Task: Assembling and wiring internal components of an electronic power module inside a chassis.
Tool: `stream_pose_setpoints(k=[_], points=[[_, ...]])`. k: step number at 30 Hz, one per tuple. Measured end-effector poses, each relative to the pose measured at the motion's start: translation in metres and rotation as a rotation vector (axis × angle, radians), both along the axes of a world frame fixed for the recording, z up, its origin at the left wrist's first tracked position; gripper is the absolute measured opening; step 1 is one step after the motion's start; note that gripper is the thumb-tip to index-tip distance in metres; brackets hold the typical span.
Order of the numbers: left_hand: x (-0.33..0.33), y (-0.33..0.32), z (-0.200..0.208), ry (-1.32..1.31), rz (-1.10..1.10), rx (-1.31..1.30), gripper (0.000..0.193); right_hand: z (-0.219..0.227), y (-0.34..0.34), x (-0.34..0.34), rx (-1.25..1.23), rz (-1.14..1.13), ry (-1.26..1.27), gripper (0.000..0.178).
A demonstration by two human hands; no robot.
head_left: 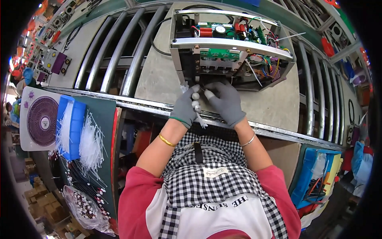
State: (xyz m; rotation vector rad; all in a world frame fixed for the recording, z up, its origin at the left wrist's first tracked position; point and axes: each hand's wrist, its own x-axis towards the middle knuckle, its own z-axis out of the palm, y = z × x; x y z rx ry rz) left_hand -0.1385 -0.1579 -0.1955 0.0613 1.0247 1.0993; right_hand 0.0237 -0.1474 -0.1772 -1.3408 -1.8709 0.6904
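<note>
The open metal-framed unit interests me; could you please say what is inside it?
Inside the unit are green circuit boards, red components and coloured wires. The front rail covers whatever lies directly behind it, and much of the unit's lower part is too dark to make out.

My left hand (185,106) and right hand (227,102) are resting side by side mid-frame, just before the chassis (227,43), which is standing on a board (155,79) at upper centre. Rollers (113,53) are flanking the board. At left, a bin (80,109) is sitting on the desk (106,107) between a fan (42,121) and cable ties (91,147); cables (82,177) and a bag (79,203) are lying below. At lower right, a tray (306,165) is sitting.
</note>
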Motion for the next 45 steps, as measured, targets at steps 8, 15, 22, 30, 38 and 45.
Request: stream_pose_setpoints(k=[8,15,22,30,38,45], points=[[0.001,0.002,-0.009,-0.176,0.065,-0.037,0.012,-0.003,0.002,-0.006,0.006,-0.025,-0.032,0.024],[0.004,0.002,-0.016,-0.160,0.097,-0.025,0.010,-0.006,0.003,-0.010,0.079,-0.049,-0.015,0.021],[0.007,-0.005,-0.006,0.007,0.065,0.014,0.013,-0.009,0.004,-0.014,0.103,-0.044,-0.096,0.019],[0.002,-0.013,0.018,0.504,-0.225,0.196,0.025,-0.007,0.001,-0.009,0.160,0.022,-0.047,0.014],[-0.018,-0.007,0.022,0.852,-0.386,0.184,0.036,-0.025,-0.016,-0.014,0.145,0.081,0.136,0.013],[-0.013,0.010,0.013,1.699,-0.324,0.394,0.068,-0.012,-0.002,-0.020,-0.464,-0.199,1.010,0.027]])
